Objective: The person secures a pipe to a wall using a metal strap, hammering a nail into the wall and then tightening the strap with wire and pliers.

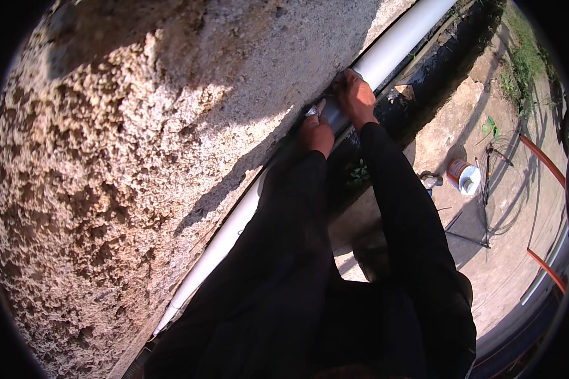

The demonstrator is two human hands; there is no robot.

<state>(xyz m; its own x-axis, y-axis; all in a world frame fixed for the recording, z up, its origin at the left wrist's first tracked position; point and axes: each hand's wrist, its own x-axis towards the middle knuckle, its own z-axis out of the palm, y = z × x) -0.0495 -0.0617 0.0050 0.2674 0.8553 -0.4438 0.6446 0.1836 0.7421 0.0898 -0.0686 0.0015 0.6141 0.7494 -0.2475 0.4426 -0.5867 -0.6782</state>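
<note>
A long white pipe (392,47) runs along the foot of a rough stone wall (120,158). Partway along it sits a grey fitting (332,115). My left hand (316,134) presses on the near end of that fitting, with a small light object pinched in its fingers that I cannot identify. My right hand (355,96) wraps over the pipe just beyond the fitting. Both forearms are in black sleeves and hide a stretch of the pipe.
A dark drain channel (423,82) runs beside the pipe. On the concrete ground to the right lie an orange-and-white can (463,175), thin black cable (506,208), and orange pipes (544,158). Small green weeds (359,172) grow near the channel.
</note>
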